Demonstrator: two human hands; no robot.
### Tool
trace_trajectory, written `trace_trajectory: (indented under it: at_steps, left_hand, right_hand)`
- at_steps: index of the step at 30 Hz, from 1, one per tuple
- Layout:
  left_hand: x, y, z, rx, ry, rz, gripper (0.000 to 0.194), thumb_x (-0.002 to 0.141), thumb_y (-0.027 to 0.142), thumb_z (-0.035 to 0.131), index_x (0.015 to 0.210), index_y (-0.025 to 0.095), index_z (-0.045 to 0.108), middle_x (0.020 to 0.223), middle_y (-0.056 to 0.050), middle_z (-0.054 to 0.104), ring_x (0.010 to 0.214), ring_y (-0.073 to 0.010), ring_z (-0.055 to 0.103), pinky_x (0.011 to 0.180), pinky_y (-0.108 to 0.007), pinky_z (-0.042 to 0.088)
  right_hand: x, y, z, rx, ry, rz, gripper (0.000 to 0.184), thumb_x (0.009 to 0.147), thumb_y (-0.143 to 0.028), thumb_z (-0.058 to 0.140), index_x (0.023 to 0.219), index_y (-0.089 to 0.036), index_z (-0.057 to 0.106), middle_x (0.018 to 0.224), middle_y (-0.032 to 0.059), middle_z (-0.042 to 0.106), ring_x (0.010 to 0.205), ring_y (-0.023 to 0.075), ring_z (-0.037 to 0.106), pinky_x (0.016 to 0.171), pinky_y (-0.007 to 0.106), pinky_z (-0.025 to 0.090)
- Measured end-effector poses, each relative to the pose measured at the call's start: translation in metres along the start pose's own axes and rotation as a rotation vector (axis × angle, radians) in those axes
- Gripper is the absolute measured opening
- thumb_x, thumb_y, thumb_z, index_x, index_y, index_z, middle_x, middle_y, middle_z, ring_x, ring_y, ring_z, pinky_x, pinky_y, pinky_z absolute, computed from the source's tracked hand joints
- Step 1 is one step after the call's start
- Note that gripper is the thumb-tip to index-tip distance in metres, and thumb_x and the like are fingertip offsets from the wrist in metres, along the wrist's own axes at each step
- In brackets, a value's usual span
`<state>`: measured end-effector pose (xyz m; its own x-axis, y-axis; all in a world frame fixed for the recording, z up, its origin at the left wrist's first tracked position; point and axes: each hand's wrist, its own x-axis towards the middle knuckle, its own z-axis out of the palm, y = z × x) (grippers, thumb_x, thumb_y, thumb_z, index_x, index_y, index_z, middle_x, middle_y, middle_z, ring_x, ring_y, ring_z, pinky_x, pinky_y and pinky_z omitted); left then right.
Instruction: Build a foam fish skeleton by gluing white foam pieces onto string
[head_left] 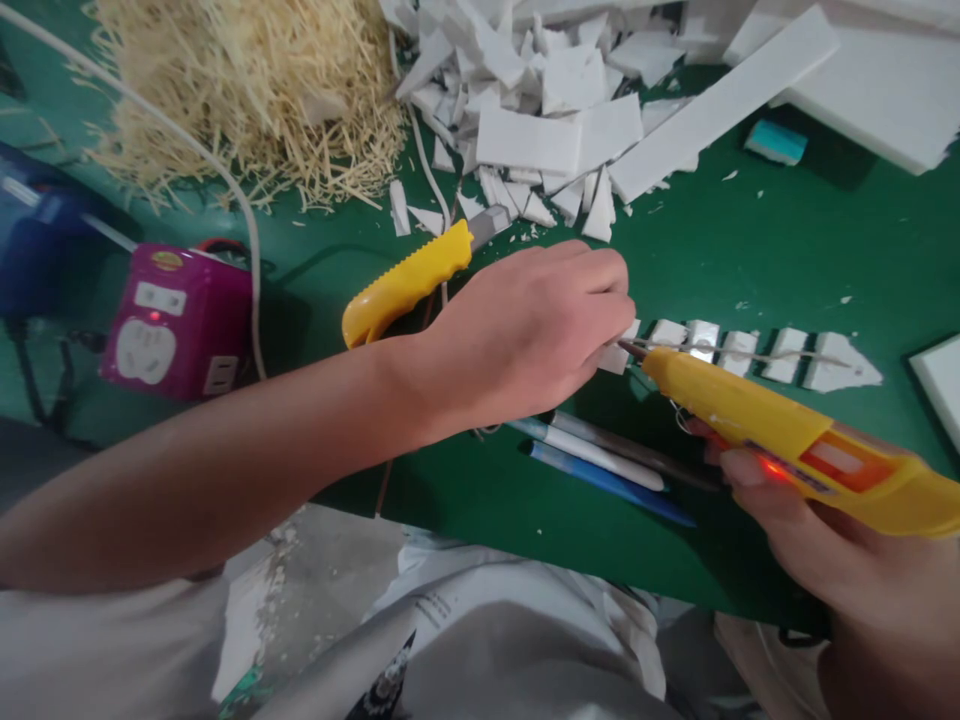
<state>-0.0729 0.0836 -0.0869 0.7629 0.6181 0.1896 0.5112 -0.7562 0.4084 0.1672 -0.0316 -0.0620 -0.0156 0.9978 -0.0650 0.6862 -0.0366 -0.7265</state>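
Note:
My right hand [795,510] is wrapped round a yellow hot glue gun [780,430] with a small red light lit. Its nozzle points left, at the fingertips of my left hand [532,310]. That hand is closed in a pinch at the left end of a thin string [757,356]; its fingertips are partly hidden. A white foam piece [615,358] lies right by them. Rightward, the string runs across several small foam pieces [739,350] in a row, ending at a pointed foam piece [844,362].
Yellow utility knife [409,280] lies behind my left wrist. Pens [607,485] lie in front. White foam scraps [562,140] and pale shredded straw [255,90] are heaped at the back. A purple power socket block [180,320] with a white cable [251,230] stands left.

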Motion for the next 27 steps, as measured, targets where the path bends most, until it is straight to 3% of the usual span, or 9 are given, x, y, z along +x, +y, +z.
trace_trajectory:
  at_steps: [5, 8, 13, 18, 22, 27]
  left_hand:
    - [0.002, 0.003, -0.005, -0.024, -0.04, -0.056, 0.019, 0.099, 0.013, 0.051, 0.096, 0.015, 0.07, 0.113, -0.009, 0.073, 0.108, -0.026, 0.071, 0.092, -0.04, 0.057]
    - [0.002, 0.006, -0.007, -0.057, -0.02, -0.079, 0.026, 0.093, 0.009, 0.055, 0.114, 0.017, 0.067, 0.116, -0.008, 0.074, 0.11, -0.0262, 0.072, 0.095, -0.04, 0.057]
    - [0.002, 0.01, -0.005, -0.035, -0.03, -0.059, 0.047, 0.096, 0.016, 0.059, 0.142, 0.023, 0.056, 0.13, -0.008, 0.072, 0.12, -0.0283, 0.071, 0.099, -0.041, 0.056]
    - [0.002, 0.008, -0.001, -0.028, -0.037, -0.05, 0.046, 0.098, 0.018, 0.058, 0.143, 0.023, 0.056, 0.129, -0.008, 0.072, 0.122, -0.0287, 0.07, 0.103, -0.043, 0.055]
    - [0.003, 0.008, 0.0, -0.015, -0.039, -0.034, 0.043, 0.098, 0.018, 0.056, 0.141, 0.024, 0.058, 0.129, -0.009, 0.072, 0.123, -0.0294, 0.069, 0.103, -0.044, 0.055]
    - [0.001, 0.009, -0.002, 0.007, -0.042, -0.021, 0.043, 0.097, 0.02, 0.057, 0.141, 0.022, 0.058, 0.129, -0.011, 0.072, 0.123, -0.0313, 0.069, 0.104, -0.046, 0.055]
  right_hand:
    - [0.0, 0.002, -0.003, 0.012, -0.014, 0.002, 0.031, 0.097, -0.053, 0.067, 0.076, -0.03, 0.062, 0.067, -0.0024, 0.059, 0.053, 0.0163, 0.049, 0.051, 0.032, 0.043]
    - [0.001, 0.003, -0.003, 0.039, -0.002, -0.001, 0.028, 0.097, -0.048, 0.069, 0.078, -0.029, 0.064, 0.068, -0.0028, 0.059, 0.053, 0.0147, 0.048, 0.052, 0.031, 0.042]
    - [0.006, 0.009, -0.007, 0.039, -0.078, -0.062, 0.026, 0.096, -0.046, 0.07, 0.078, -0.028, 0.066, 0.063, -0.0031, 0.057, 0.049, 0.013, 0.048, 0.046, 0.028, 0.042]
    - [0.008, 0.014, -0.011, 0.002, -0.063, -0.054, 0.031, 0.093, -0.054, 0.072, 0.08, -0.026, 0.07, 0.067, 0.0008, 0.067, 0.05, 0.0157, 0.059, 0.045, 0.028, 0.049]
    - [0.009, 0.015, -0.012, 0.004, -0.028, -0.178, 0.02, 0.093, -0.045, 0.072, 0.082, -0.029, 0.07, 0.069, 0.0001, 0.071, 0.052, 0.0188, 0.066, 0.046, 0.029, 0.055]
    - [0.007, 0.019, -0.013, -0.009, -0.013, -0.215, 0.016, 0.096, -0.042, 0.07, 0.086, -0.029, 0.069, 0.075, 0.0013, 0.073, 0.055, 0.0193, 0.068, 0.049, 0.03, 0.055]
